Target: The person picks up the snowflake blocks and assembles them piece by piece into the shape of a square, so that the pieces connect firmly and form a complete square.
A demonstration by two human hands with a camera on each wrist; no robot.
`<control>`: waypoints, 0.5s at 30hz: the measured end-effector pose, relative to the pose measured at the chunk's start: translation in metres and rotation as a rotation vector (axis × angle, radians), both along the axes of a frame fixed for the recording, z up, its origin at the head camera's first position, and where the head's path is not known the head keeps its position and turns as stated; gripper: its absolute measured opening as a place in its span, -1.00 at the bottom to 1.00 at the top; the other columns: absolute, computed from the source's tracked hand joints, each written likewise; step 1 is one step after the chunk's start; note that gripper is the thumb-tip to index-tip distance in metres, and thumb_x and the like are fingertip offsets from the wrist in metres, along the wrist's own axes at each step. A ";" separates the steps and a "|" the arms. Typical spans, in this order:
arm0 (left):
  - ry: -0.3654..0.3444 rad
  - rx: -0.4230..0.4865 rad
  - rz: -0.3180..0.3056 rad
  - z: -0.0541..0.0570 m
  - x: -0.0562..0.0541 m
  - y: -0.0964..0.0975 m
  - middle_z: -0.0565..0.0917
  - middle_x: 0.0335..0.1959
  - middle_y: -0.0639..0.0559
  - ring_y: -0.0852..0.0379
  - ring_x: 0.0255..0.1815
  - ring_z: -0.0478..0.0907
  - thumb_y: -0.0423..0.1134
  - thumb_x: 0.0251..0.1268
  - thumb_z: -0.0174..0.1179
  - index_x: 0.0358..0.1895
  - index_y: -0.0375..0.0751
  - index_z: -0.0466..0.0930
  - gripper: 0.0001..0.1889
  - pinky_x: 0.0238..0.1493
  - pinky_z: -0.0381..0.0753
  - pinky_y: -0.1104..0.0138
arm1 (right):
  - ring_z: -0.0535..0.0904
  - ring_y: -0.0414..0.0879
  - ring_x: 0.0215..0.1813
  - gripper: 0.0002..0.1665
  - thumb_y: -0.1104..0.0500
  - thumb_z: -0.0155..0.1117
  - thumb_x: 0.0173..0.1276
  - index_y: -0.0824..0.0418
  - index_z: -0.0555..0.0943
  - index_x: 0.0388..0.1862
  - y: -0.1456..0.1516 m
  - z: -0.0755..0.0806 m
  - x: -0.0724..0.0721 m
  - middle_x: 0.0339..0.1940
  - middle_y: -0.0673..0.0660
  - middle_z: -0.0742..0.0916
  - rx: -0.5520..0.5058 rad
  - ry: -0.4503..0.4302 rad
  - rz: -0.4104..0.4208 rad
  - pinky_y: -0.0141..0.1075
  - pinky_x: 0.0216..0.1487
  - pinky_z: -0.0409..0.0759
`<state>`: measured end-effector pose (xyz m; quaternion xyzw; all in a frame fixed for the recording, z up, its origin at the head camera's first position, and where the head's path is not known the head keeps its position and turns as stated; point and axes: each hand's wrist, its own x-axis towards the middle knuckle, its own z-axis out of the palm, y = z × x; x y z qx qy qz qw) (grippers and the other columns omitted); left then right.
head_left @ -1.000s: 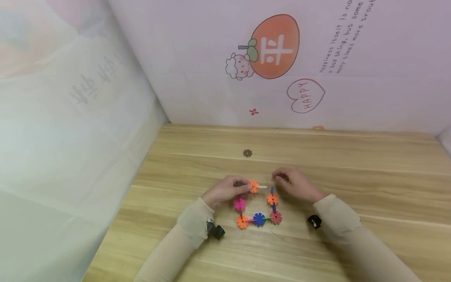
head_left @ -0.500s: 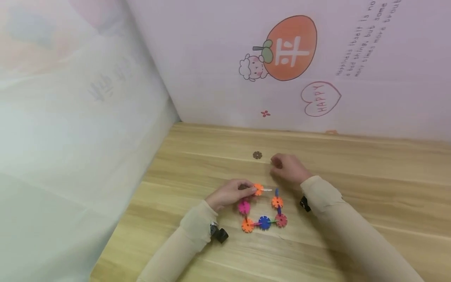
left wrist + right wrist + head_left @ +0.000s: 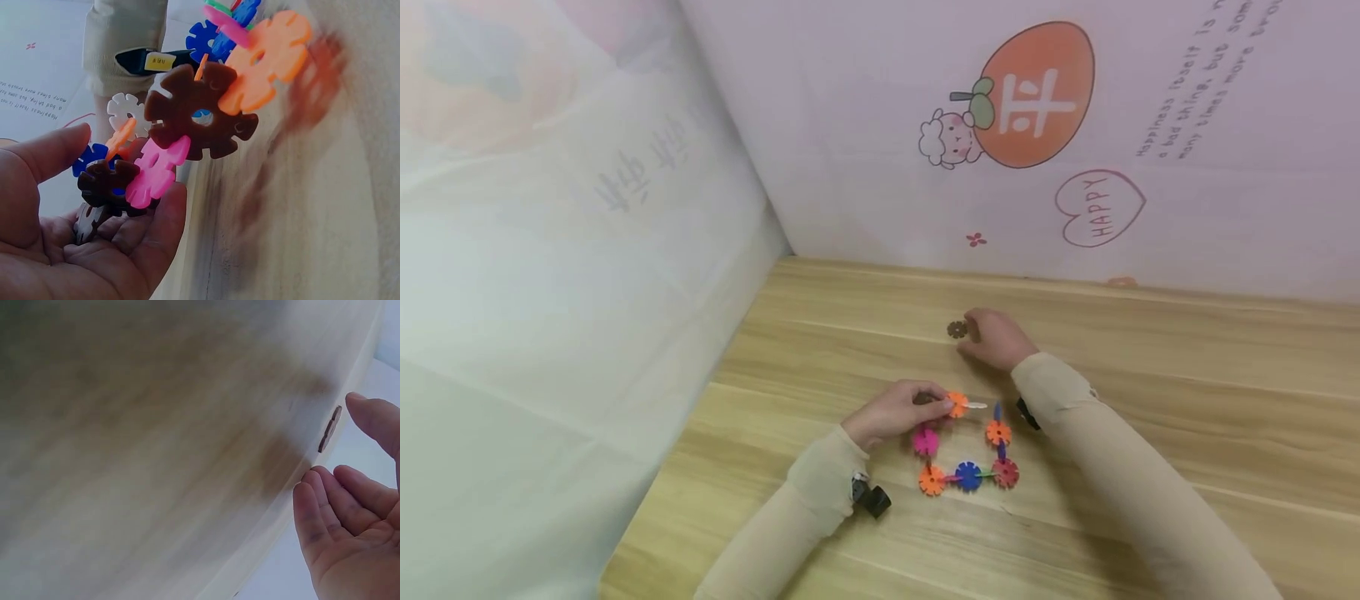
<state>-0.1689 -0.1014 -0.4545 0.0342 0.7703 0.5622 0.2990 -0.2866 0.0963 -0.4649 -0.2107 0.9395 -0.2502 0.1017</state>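
My left hand (image 3: 898, 410) pinches an orange notched snowflake disc (image 3: 958, 405) at one end of a linked chain of plastic discs. The chain bends into an open square with pink (image 3: 926, 442), blue (image 3: 968, 476) and red (image 3: 1006, 473) discs; a white disc (image 3: 976, 406) sticks out edge-on beyond the pinched one. In the left wrist view, a greyish-brown disc (image 3: 89, 222) sits edge-on against the curled fingers. My right hand (image 3: 997, 340) reaches over a loose brown disc (image 3: 957, 330), which lies between its spread thumb and fingers in the right wrist view.
The wood-grain table (image 3: 820, 333) meets a printed white cloth wall (image 3: 865, 167) at the back and a pale cloth (image 3: 587, 333) on the left. A black wrist camera (image 3: 872, 500) sits at the left cuff.
My right hand has moved from beside the chain's gap, away from me and leftward, to the loose brown disc. My left hand keeps its pinch on the orange disc. The head view has shifted slightly.
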 end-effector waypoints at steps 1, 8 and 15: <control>0.005 -0.009 -0.001 0.000 0.000 0.000 0.77 -0.16 -0.04 0.10 -0.11 0.70 -0.11 0.41 0.21 -0.07 -0.12 0.66 -0.80 0.01 0.62 0.31 | 0.49 0.32 0.29 -0.27 0.09 0.37 0.31 0.49 0.39 0.31 -0.001 0.000 -0.001 0.25 0.45 0.57 0.005 0.009 0.003 0.14 0.39 0.40; 0.066 -0.059 -0.010 0.000 -0.001 0.000 0.74 -0.20 0.02 0.14 -0.14 0.64 -0.08 0.33 0.29 -0.11 -0.09 0.70 -0.79 -0.02 0.60 0.31 | 0.64 0.15 0.04 -0.54 0.15 0.38 0.32 0.38 0.57 0.11 -0.009 -0.007 -0.005 -0.03 0.27 0.73 0.030 0.110 0.070 0.03 0.17 0.60; 0.051 -0.014 -0.006 0.001 -0.001 -0.002 0.78 -0.15 -0.05 0.08 -0.09 0.71 -0.10 0.30 0.32 -0.07 -0.10 0.71 -0.77 0.00 0.62 0.36 | 0.66 0.12 0.02 -0.68 0.14 0.35 0.35 0.29 0.66 0.00 -0.015 -0.009 -0.006 -0.05 0.21 0.76 0.042 0.171 0.114 0.01 0.15 0.61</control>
